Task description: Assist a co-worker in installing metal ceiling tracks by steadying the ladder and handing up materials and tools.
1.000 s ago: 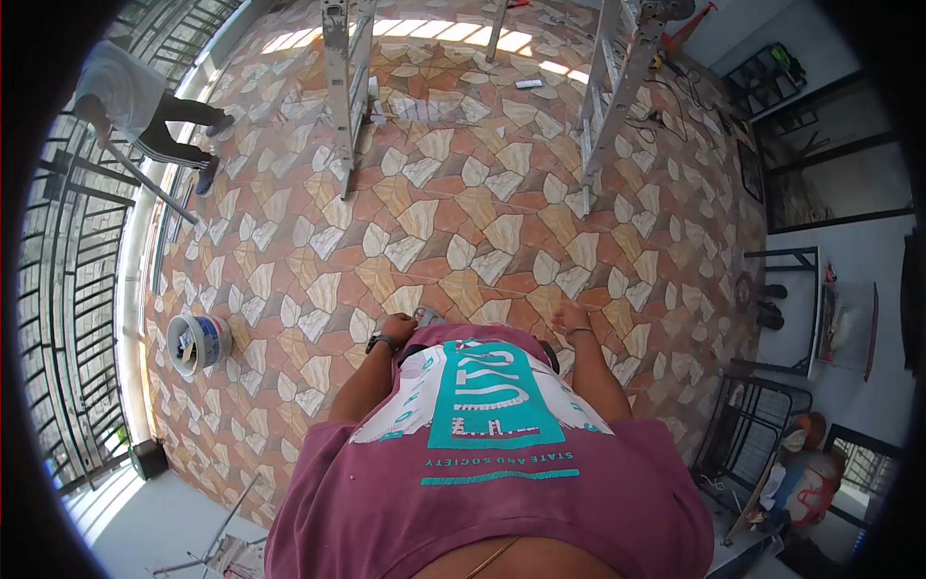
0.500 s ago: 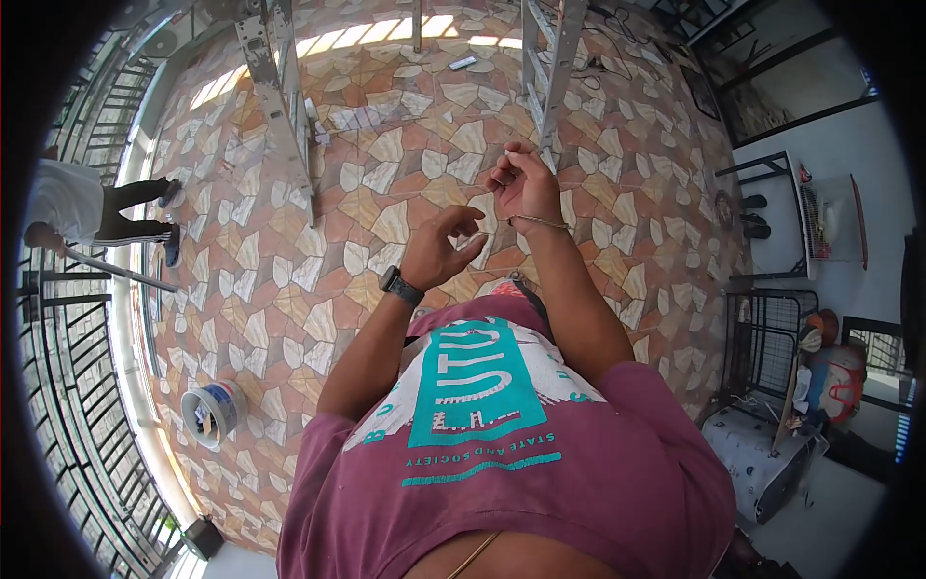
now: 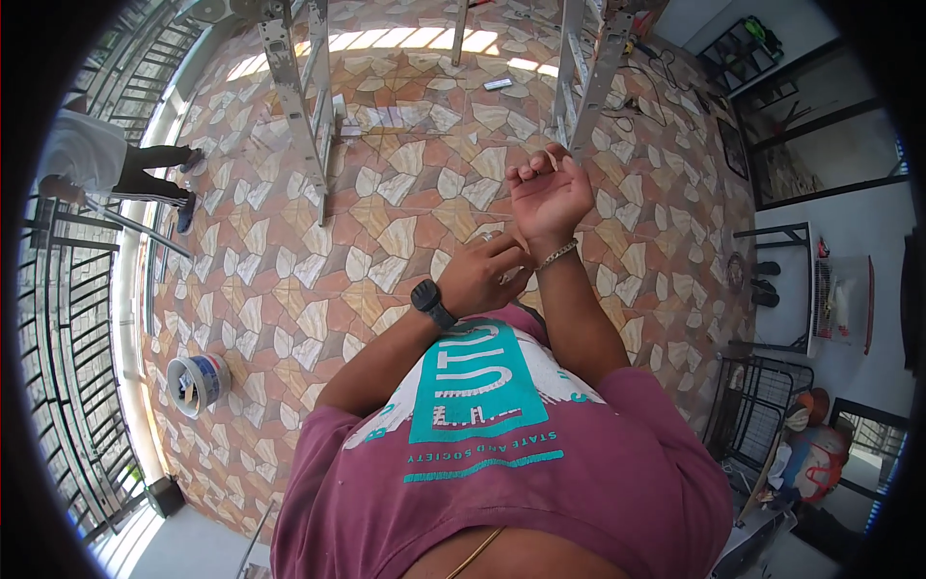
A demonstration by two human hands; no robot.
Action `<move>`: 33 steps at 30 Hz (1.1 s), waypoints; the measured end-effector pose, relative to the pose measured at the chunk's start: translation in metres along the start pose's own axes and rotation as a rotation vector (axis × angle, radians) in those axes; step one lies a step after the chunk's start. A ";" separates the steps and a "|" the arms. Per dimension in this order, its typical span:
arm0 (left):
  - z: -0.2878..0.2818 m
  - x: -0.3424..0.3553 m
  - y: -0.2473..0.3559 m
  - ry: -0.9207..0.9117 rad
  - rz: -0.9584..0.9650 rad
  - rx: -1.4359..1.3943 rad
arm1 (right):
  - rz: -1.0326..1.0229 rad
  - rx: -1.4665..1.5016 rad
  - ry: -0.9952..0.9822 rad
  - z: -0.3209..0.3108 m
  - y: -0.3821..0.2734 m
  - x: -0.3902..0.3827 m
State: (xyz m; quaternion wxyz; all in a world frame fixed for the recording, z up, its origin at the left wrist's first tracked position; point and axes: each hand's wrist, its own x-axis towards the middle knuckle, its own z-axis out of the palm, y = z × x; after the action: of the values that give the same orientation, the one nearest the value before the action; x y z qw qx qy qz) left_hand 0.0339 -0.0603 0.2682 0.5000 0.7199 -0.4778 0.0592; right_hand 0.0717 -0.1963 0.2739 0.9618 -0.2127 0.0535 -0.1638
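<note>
My left hand [image 3: 482, 275], with a dark watch [image 3: 433, 303] on its wrist, lies against the inner side of my right wrist. Its fingers are bent together, and whatever they may pinch is too small or hidden to make out. Just beside them a thin chain bracelet [image 3: 558, 254] circles the right wrist. My right hand [image 3: 552, 198] is turned palm up with its fingers loosely bent and apart, and I see nothing in it. Both hands are held in front of my maroon T-shirt [image 3: 521, 511], above the patterned tile floor [image 3: 386, 212].
Ahead stand metal ladder legs at left [image 3: 299, 106] and right [image 3: 579, 77]. A bucket [image 3: 210, 376] sits on the left floor. Another person [image 3: 154, 174] with a pole is by the railing [image 3: 77, 386]. Along the right are a shelf stand [image 3: 805, 289] and a black wire rack [image 3: 767, 410].
My left hand has moved right, onto my right wrist by the bracelet. The right hand's fingers have loosened from a pinch, showing the palm. The view has shifted slightly.
</note>
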 end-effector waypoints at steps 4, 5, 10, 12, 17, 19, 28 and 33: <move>0.012 0.036 -0.007 0.009 0.038 0.003 | 0.039 0.236 -0.427 0.013 -0.041 0.030; 0.015 0.042 -0.010 0.002 0.031 0.007 | 0.040 0.244 -0.422 0.017 -0.049 0.035; 0.036 0.058 -0.045 -0.069 -0.217 0.075 | 0.104 0.350 -0.626 0.020 -0.072 0.073; 0.046 0.050 -0.070 -0.188 -0.511 0.051 | 0.239 0.164 -0.541 -0.017 -0.063 0.105; 0.078 -0.002 -0.140 -0.535 -0.879 0.173 | 0.700 -1.730 -0.227 -0.252 -0.014 0.140; 0.076 -0.039 -0.150 -0.556 -1.143 0.056 | 1.065 -1.678 0.165 -0.338 -0.028 0.082; 0.039 -0.229 -0.195 -0.838 -1.112 0.248 | 1.197 -1.141 1.060 -0.419 -0.112 -0.082; 0.035 -0.230 -0.241 -1.144 -0.667 0.482 | 1.007 -1.041 0.898 -0.375 -0.060 -0.015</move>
State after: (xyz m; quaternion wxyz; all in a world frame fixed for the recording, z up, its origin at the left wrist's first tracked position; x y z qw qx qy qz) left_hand 0.0769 0.0676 -0.0381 -0.0117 0.8370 -0.3929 -0.3807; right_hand -0.0248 -0.3893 -0.0388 0.5872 -0.4935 0.5865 0.2601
